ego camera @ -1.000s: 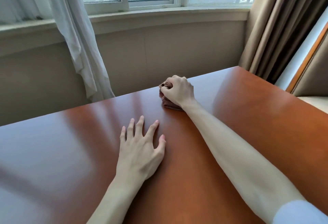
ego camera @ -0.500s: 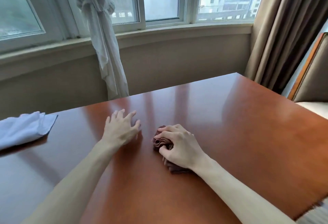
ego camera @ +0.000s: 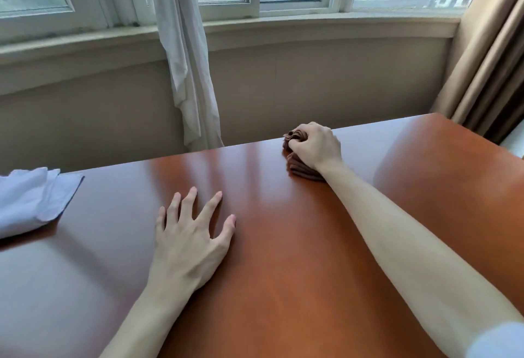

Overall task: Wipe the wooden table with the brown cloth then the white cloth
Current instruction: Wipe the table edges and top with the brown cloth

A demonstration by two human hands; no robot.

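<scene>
Brown cloth (ego camera: 300,169) bunched in your right hand (ego camera: 317,146) at the wooden table (ego camera: 297,258) far edge, left hand (ego camera: 188,240) flat, fingers spread, white cloth (ego camera: 31,202) cut off left.

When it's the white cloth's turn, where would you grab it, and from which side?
Probably at its near right corner, coming from the right with the left hand, which rests flat on the wooden table beside it. The white cloth lies loosely rumpled at the table's left edge, partly out of view, and that corner points toward the hand, so a pinching grip from above should lift it.

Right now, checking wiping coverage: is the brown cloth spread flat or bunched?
Bunched: the brown cloth is crumpled into folds under the right hand gripping it.
</scene>
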